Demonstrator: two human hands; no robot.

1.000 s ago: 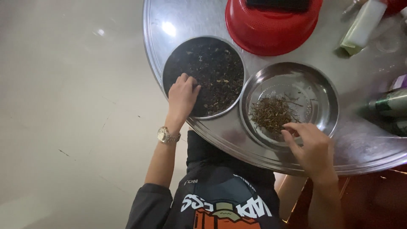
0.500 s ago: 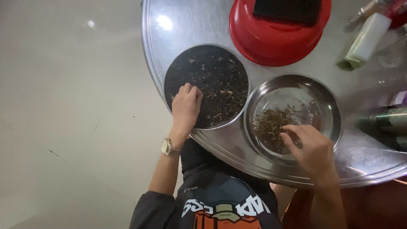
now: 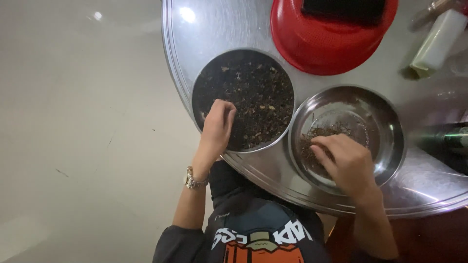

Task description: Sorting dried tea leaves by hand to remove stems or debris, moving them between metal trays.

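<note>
My left hand (image 3: pixel 217 125) rests in the near side of a round dark plate (image 3: pixel 204 83) full of dark dried bits (image 3: pixel 256 97), thumb and forefinger pinched together among them. A gold wristwatch (image 3: pixel 192 180) sits on that wrist. My right hand (image 3: pixel 343 163) lies in a shiny steel bowl (image 3: pixel 387 126), fingers bent down onto a small pile of brown dried bits (image 3: pixel 321 132). Its fingertips are hidden, so I cannot tell whether it holds anything. Both dishes stand side by side on a round steel table (image 3: pixel 195 29).
A red plastic colander (image 3: pixel 317 41) with a black object in it stands at the back. A pale green box (image 3: pixel 436 44) lies at the far right, with a dark bottle (image 3: pixel 451 139) at the right edge. Pale floor (image 3: pixel 83 122) lies to the left.
My right hand has slid from the bowl's near rim onto the brown pile. My left hand stays at the near side of the dark plate, fingers curling in.
</note>
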